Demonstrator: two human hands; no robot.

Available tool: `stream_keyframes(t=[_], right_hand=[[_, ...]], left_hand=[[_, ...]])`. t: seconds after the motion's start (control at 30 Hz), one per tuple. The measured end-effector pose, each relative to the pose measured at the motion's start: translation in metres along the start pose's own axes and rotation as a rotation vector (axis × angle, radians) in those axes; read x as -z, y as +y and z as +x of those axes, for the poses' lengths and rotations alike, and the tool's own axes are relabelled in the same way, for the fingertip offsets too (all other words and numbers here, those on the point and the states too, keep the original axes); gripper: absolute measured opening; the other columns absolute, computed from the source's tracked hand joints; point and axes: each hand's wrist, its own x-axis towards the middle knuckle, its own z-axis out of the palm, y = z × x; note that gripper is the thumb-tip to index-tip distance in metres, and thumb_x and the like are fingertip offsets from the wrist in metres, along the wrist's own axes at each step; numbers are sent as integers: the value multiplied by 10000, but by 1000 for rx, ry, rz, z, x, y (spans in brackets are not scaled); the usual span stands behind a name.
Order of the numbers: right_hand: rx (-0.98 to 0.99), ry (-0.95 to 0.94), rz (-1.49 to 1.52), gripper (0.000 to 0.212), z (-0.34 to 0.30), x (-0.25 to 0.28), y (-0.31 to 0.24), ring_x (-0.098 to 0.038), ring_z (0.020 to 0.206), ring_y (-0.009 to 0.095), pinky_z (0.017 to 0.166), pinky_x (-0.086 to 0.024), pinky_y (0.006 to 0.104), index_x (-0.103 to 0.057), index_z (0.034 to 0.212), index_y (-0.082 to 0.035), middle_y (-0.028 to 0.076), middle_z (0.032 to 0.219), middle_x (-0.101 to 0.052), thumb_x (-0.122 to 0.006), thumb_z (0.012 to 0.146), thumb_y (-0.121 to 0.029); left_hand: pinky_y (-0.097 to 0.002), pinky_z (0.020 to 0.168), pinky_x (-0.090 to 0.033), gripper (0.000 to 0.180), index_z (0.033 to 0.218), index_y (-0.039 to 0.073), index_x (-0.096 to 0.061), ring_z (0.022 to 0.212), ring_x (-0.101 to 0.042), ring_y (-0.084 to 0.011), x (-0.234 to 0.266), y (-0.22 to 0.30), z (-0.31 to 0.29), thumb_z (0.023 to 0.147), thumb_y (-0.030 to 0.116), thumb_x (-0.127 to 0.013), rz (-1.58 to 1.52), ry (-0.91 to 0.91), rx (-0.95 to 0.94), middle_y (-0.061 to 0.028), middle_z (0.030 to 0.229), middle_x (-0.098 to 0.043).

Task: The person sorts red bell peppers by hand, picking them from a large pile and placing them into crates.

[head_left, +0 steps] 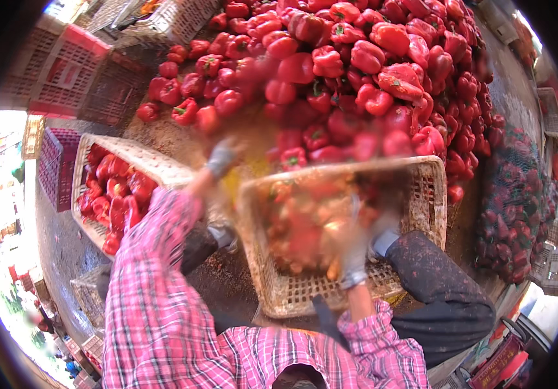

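Observation:
My left hand [222, 157], in a pale glove, hangs in front of the large heap of red bell peppers [370, 58]. It lies between the heap and the crates, and its fingers are smeared. Inside a white, dirt-stained plastic crate [427, 201] between my legs is my gloved right hand [353, 249], over blurred red and orange pieces [298, 227]. Whether it holds any of them is hidden by the blur. To my left stands a tilted white crate [133, 152] filled with glossy red pepper pieces [120, 185].
A purple crate [57, 168] stands beyond the left crate. Stacked crates [65, 71] rise at the far left. On the right, a dark net sack [512, 207] full of red peppers leans near the heap. Wet pulp and seeds cover the floor [156, 139].

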Motion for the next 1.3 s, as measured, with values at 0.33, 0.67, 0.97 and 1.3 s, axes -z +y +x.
stream_keyframes(t=[0.33,0.67,0.97,1.3], right_hand=[[212,14,-226,328,30,16,38,-620,653,121,562,-542,244,-651,1124,-50,56,844,-670,-782,846,-166],[443,139,-412,291,24,8,28,-652,786,171,716,-574,308,-685,1109,-78,66,904,-692,-764,876,-234],[981,82,-370,242,-55,-32,-76,-650,720,171,658,-567,301,-691,1039,-68,84,902,-698,-702,928,-282],[147,-515,141,173,-84,-41,-46,-587,644,142,471,-513,282,-621,1010,-64,47,819,-650,-712,881,-136]], left_hand=[[-308,513,-458,248,1084,27,-649,562,-550,-176,-118,-83,170,882,164,-695,627,-158,-241,-87,839,-671],[-285,540,-478,261,1028,51,-626,628,-575,-136,-81,-54,136,796,93,-738,132,125,-118,-32,801,-639],[-273,884,-466,410,1066,39,-555,934,-528,-104,-27,143,-144,700,45,-740,167,-243,-508,-2,957,-567],[-333,1039,-473,541,1294,60,-534,1160,-600,-188,-48,85,-261,805,49,-765,-245,-476,-237,-59,1225,-620]])
